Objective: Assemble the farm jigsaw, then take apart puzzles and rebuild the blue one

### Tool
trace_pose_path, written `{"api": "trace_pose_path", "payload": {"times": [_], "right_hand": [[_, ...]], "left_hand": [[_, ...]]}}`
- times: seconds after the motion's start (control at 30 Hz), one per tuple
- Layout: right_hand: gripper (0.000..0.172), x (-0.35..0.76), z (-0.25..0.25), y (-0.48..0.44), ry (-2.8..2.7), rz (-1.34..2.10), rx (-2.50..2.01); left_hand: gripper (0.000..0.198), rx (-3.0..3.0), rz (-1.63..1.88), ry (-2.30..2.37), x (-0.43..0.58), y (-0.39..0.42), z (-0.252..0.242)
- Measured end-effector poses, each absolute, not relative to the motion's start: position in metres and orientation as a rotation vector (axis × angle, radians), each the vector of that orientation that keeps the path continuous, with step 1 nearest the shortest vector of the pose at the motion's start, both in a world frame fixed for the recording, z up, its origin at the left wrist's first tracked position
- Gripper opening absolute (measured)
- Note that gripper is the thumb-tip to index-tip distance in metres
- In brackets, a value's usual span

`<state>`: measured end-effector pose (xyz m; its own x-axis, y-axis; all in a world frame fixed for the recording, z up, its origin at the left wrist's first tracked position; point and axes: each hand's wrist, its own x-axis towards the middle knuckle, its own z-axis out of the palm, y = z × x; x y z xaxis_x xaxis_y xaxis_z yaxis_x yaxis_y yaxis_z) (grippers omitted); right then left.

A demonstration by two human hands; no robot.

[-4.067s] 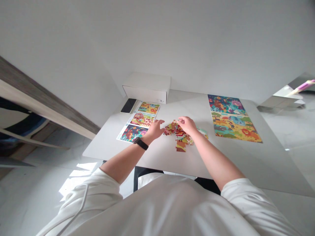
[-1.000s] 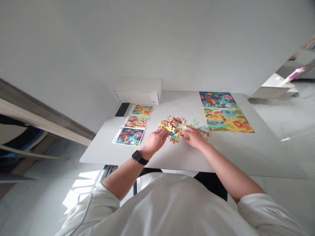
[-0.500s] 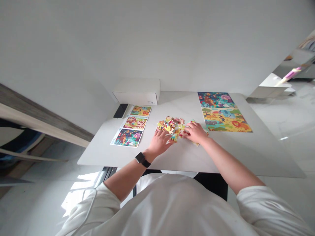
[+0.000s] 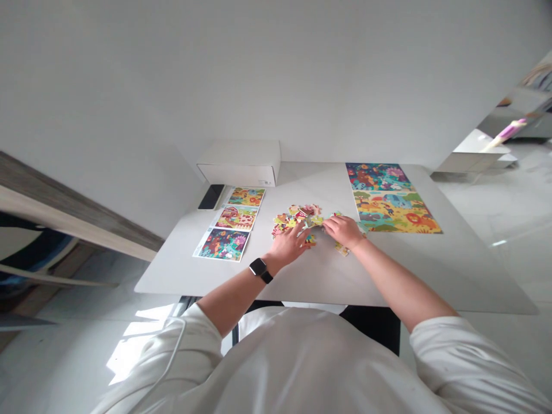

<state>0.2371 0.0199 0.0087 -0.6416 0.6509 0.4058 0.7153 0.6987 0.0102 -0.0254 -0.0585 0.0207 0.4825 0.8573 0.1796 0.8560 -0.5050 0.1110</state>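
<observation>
At the far left of the puzzle pile (image 4: 304, 214), and well apart from it, a dark phone (image 4: 211, 197) lies flat. A sheet (image 4: 236, 217) with three colourful pictures (the middle one has a red barn) lies left of the pile, and a white box (image 4: 236, 174) stands behind and left of it. The left forearm, with a black watch (image 4: 258, 267) at the wrist, slants up from the near left toward the pile. The left hand (image 4: 288, 246) is palm down over the pile's near left edge, its fingers spread and loosely bent. The pile itself lies on the pale table (image 4: 414, 270) between the two hands, which are apart from each other. The right hand (image 4: 344, 230) reaches in at the pile's right side, wrist bent inward, fingers bunched; whether they pinch a piece, I cannot tell. A large two-picture poster (image 4: 392, 201) lies right of the pile and a little behind it.
</observation>
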Motion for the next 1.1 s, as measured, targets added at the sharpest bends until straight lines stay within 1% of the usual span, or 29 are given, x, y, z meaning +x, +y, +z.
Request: {"api": "trace_pose_path", "payload": {"times": [0.1, 0.2, 0.23, 0.37, 0.5, 0.63, 0.9, 1.0, 1.1], "right_hand": [[0.026, 0.238, 0.008, 0.022, -2.53, -0.277, -1.047], [0.026, 0.242, 0.005, 0.016, -2.524, -0.291, -1.007], [0.025, 0.244, 0.003, 0.012, -2.52, -0.289, -0.99], [0.024, 0.251, 0.0, -0.007, -2.507, -0.224, -0.916], [0.028, 0.255, 0.003, -0.023, -2.516, -0.124, -1.001], [0.03, 0.254, 0.009, -0.028, -2.518, -0.012, -1.144], [0.03, 0.248, 0.0, -0.032, -2.434, 0.03, -1.201], [0.03, 0.248, -0.008, -0.034, -2.319, 0.052, -1.27], [0.03, 0.252, -0.01, -0.038, -2.238, 0.069, -1.283]], "left_hand": [[0.054, 2.653, 0.3, 1.568, -0.02, -0.056, 0.023], [0.057, 2.59, 0.359, 1.579, -0.019, -0.055, 0.023], [0.053, 2.576, 0.386, 1.583, -0.02, -0.055, 0.023], [0.023, 2.579, 0.446, 1.582, -0.024, -0.051, 0.021], [0.023, 2.585, 0.493, 1.627, -0.023, -0.05, 0.02], [0.017, 2.533, 0.536, 1.596, -0.022, -0.054, 0.02], [0.014, 2.204, 0.782, 1.537, -0.027, -0.057, 0.022], [0.009, 2.016, 0.82, 1.484, -0.028, -0.055, 0.023], [0.011, 1.874, 0.843, 1.537, -0.03, -0.052, 0.023]]}}
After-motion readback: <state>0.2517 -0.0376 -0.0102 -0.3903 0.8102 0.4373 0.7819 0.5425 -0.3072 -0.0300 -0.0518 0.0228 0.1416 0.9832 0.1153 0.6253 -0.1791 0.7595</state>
